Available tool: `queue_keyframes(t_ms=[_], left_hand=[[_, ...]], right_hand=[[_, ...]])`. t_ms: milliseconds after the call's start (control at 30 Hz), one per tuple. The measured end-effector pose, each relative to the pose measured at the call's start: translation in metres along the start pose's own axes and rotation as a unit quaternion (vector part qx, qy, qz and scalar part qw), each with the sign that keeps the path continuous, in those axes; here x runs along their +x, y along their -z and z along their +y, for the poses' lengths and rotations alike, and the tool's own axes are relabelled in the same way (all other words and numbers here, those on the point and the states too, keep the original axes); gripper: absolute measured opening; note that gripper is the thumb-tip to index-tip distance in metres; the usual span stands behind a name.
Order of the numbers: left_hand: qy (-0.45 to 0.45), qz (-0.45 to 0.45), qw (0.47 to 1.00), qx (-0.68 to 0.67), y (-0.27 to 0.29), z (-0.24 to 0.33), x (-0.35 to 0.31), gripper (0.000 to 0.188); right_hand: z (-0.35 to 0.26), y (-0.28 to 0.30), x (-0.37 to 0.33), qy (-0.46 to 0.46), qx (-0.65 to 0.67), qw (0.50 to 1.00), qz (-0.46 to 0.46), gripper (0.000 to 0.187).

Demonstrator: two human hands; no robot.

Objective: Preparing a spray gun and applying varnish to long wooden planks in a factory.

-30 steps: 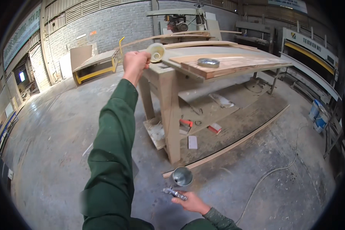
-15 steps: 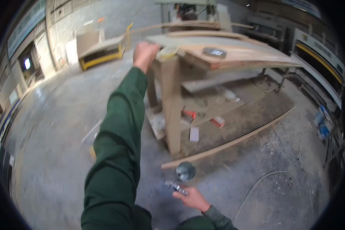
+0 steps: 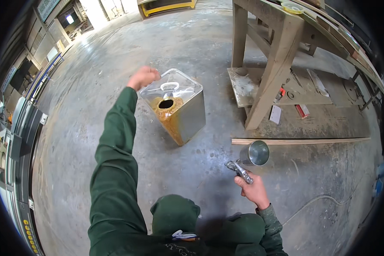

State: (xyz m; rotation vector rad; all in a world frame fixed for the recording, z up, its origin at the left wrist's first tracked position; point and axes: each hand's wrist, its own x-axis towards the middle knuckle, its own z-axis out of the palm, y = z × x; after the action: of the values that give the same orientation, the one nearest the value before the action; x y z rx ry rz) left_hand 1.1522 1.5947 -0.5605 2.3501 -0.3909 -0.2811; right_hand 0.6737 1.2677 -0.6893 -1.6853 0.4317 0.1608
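Observation:
My right hand [image 3: 256,190] grips a silver spray gun [image 3: 240,171] with an open metal cup [image 3: 258,152] on it, held low over the floor. My left hand [image 3: 144,77] is raised beside the upper left edge of a square metal can [image 3: 187,115]. Its fingers are curled together, and whatever they may hold is hidden. The can stands upright on the floor, with a white handle [image 3: 170,86] on top. Amber residue [image 3: 170,117] coats its near corner around a dark round opening [image 3: 166,104].
A wooden workbench [image 3: 277,64] stands at the right, a yellow-rimmed round thing [image 3: 292,7] on its corner. A long wooden strip [image 3: 303,141] lies on the floor before it. A hose [image 3: 320,197] curves across the floor at right. Machinery [image 3: 19,141] lines the left.
The view has swung down and left, bringing the metal can into sight. My left hand has left the bench corner and come beside the can. My right hand still holds the spray gun.

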Motion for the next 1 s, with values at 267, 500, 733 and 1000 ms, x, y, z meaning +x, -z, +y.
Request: queue_keyframes(t_ms=[267,500,733,1000], left_hand=[[-0.116,0.018,0.979,0.164,-0.092,-0.043,0.066,0.046],[-0.012,-0.065,0.980,0.188,-0.081,-0.019,0.079,0.059],[-0.092,-0.083,0.981,0.151,-0.081,-0.020,0.076,0.053],[0.000,-0.021,0.999,-0.024,-0.106,-0.022,0.028,0.033]], right_hand=[[0.004,-0.002,-0.007,-0.026,-0.047,0.998,0.043,0.053],[-0.002,-0.003,-0.001,-0.043,-0.029,0.996,0.073,0.058],[0.012,0.011,-0.008,-0.002,-0.092,0.994,0.066,0.058],[0.042,0.035,-0.020,0.095,-0.110,0.985,0.093,0.056]])
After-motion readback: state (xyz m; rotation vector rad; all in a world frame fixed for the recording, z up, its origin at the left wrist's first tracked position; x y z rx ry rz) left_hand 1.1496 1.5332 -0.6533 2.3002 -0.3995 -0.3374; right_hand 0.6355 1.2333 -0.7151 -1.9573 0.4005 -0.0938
